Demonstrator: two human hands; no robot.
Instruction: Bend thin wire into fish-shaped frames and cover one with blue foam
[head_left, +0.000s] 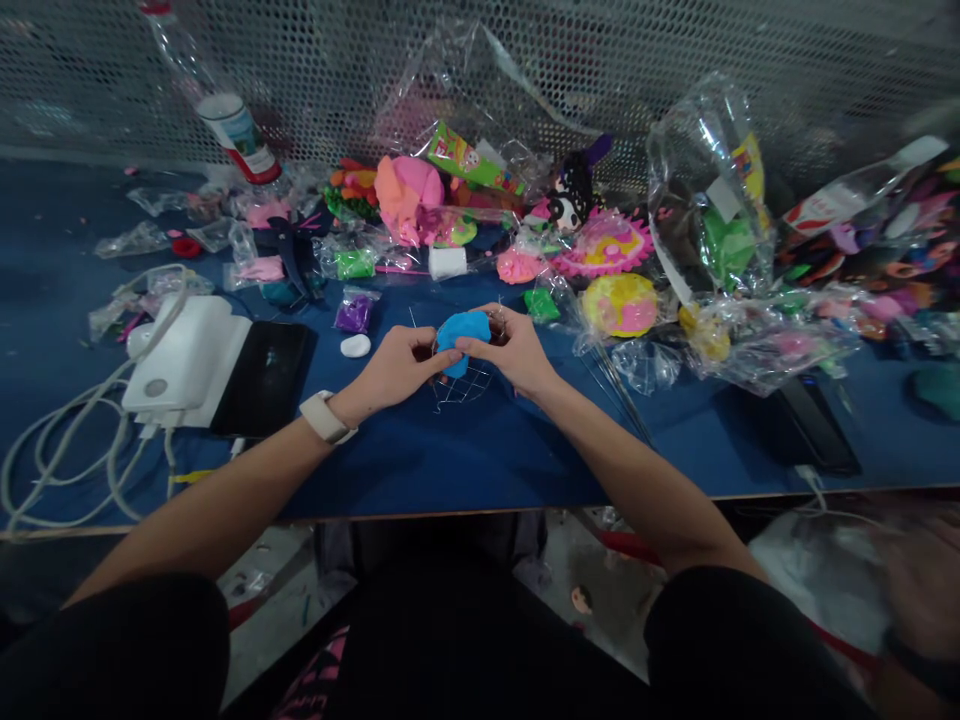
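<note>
A lump of blue clay (459, 338) is pinched between both my hands above the blue table (465, 460). My left hand (396, 368), with a white watch on the wrist, grips its left side with curled fingers. My right hand (508, 350) holds the right side, thumb pressed on the clay. A thin wire mesh frame (459, 390) lies under the clay, touching my fingers. A small white clay piece (355, 346) and a purple clay bag (353, 314) lie just left of my left hand.
Clay figures and plastic bags (720, 250) crowd the back of the table along a perforated metal wall. A white charger with cables (180, 360) and a black phone (262, 378) lie left. Another dark phone (814, 425) lies right. A tipped bottle (225, 110) leans at back left.
</note>
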